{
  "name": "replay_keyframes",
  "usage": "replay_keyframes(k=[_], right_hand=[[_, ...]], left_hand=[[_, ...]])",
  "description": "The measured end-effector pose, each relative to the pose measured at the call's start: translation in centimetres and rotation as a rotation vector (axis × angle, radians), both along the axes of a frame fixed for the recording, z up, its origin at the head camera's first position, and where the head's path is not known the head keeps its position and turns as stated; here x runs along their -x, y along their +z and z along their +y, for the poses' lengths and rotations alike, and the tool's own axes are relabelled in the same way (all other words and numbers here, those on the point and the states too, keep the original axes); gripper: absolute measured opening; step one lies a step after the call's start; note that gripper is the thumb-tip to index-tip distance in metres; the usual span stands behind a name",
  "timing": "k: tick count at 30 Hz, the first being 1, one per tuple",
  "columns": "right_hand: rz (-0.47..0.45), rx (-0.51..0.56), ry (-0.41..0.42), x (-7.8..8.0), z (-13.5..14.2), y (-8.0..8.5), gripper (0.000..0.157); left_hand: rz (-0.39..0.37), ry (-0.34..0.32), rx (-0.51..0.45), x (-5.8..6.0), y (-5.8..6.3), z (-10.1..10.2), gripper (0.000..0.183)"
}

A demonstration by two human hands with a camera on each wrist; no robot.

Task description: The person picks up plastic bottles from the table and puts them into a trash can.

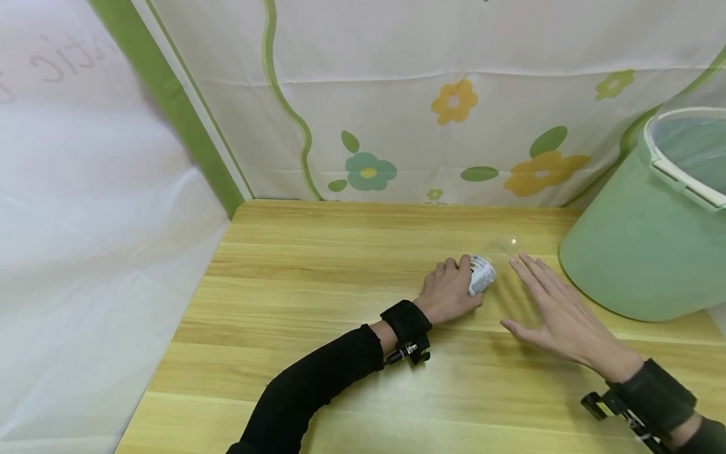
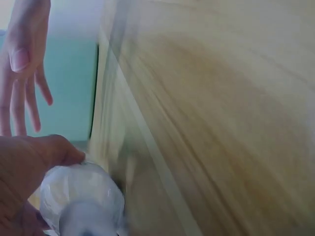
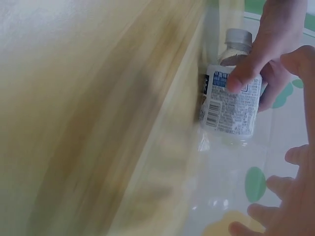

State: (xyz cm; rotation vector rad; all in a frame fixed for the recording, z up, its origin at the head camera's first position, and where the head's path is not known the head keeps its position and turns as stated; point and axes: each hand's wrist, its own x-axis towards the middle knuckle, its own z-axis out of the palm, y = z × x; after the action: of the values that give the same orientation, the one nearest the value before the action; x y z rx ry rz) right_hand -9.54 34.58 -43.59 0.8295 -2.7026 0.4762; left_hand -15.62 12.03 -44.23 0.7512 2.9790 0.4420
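Note:
A clear plastic bottle (image 1: 482, 275) with a printed white label lies on its side on the wooden table (image 1: 317, 265). My left hand (image 1: 450, 291) grips it around the label near the neck, thumb across the print in the right wrist view. The bottle's pale cap (image 3: 238, 37) points out past that hand, and its see-through bottom end (image 1: 507, 243) stretches away to the right. Apart from the bottle, just to its right, hovers my right hand (image 1: 558, 315), fingers straight and thumb spread, holding nothing.
A light green bin (image 1: 635, 246) with a white rim and a clear liner stands at the table's right side. Behind the table hangs a white cloth (image 1: 397, 101) with flower prints. Another white sheet (image 1: 102, 252) hangs on the left.

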Motion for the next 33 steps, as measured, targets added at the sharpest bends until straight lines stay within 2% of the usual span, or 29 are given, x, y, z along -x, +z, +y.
replay_keyframes(k=[4, 7, 14, 19, 24, 33], right_hand=[[0.003, -0.009, 0.000, 0.0, -0.1, 0.0, 0.112], [0.012, -0.013, -0.001, 0.0, -0.2, -0.1, 0.112], [0.015, -0.005, 0.004, 0.0, -0.1, -0.1, 0.112], [-0.003, 0.000, -0.015, 0.1, 0.2, 0.3, 0.115], [0.005, 0.014, -0.029, 0.4, 0.4, 1.0, 0.116], [0.030, 0.013, -0.039, 0.6, 0.4, 1.5, 0.119]], left_hand=[[-0.005, -0.006, 0.016, 0.0, 0.2, -0.2, 0.049], [-0.007, -0.013, 0.017, 0.1, 0.3, -0.3, 0.045], [-0.023, -0.039, 0.020, 0.2, 0.7, -1.1, 0.046], [-0.006, -0.059, 0.003, 0.4, 1.1, -1.7, 0.047], [0.032, -0.106, -0.013, 0.3, 1.7, -2.0, 0.053], [0.165, -0.178, 0.059, -0.9, 2.5, -1.5, 0.067]])
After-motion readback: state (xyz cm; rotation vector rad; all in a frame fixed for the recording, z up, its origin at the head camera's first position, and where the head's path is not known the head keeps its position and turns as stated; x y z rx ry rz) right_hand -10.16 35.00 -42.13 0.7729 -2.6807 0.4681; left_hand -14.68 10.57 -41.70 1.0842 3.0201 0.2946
